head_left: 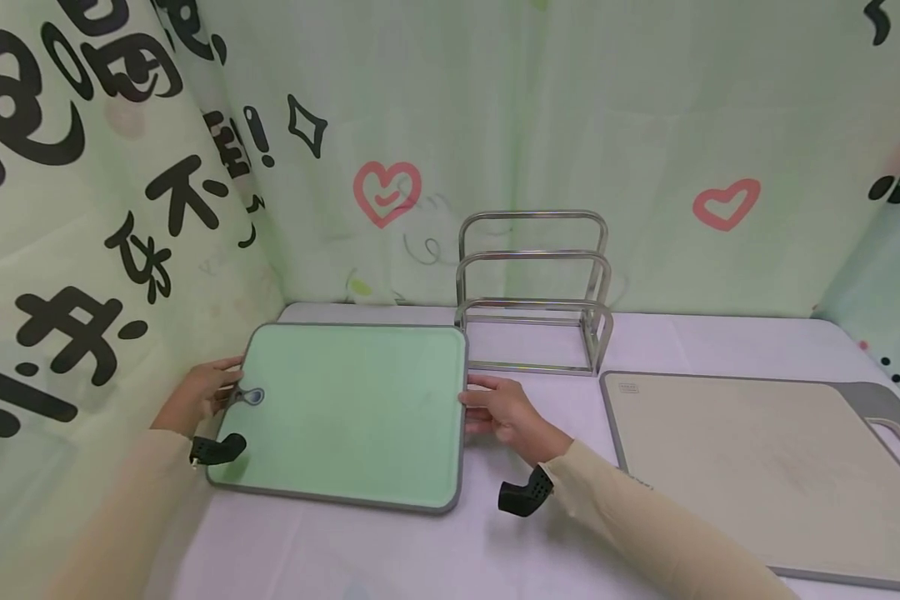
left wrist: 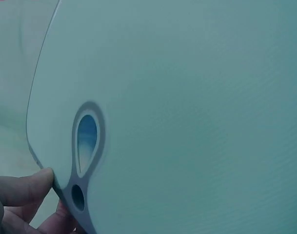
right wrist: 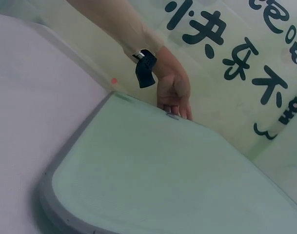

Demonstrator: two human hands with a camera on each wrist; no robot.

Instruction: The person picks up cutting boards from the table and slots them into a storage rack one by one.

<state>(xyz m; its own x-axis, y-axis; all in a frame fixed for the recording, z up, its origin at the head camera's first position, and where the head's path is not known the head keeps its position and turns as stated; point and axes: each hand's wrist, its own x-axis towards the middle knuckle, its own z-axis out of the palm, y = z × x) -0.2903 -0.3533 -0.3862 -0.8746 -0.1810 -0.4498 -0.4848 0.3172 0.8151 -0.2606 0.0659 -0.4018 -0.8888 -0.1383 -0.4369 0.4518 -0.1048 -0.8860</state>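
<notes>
A light green cutting board with a grey rim lies face up between both hands, over the left part of the table. My left hand grips its left edge beside a grey-ringed teardrop hole. The left wrist view shows that hand's thumb at the board's edge, with fingers below it. On the opposite side, my right hand holds the right edge, fingertips at the rim. In the right wrist view the left hand appears across the board; the right hand is out of that picture.
Behind the board stands a metal wire rack with three upright loops. A beige cutting board with a grey handle end lies at the right, partly behind the right sleeve. Printed green curtains enclose the white-covered table.
</notes>
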